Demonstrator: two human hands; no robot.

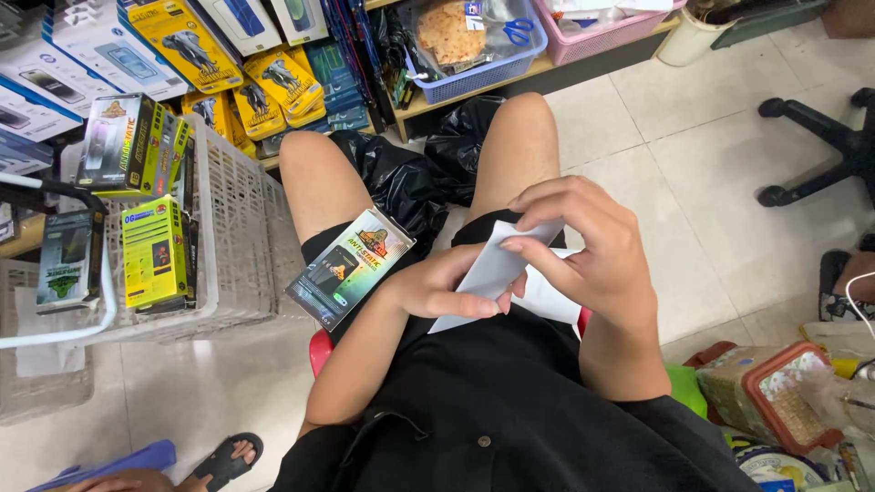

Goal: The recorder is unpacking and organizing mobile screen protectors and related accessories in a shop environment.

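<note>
Both hands hold a white paper sleeve [497, 269] over the lap — left hand [437, 292] pinching its lower edge, right hand [583, 241] clamped on the top. Looks light, thin, bendy, creases easily; best held by the edges. A colourful flat box [349, 266] rests on the left thigh.

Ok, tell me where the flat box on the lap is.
In the head view, the flat box lies on the person's left thigh, just left of the left hand, beside the white basket.
</note>
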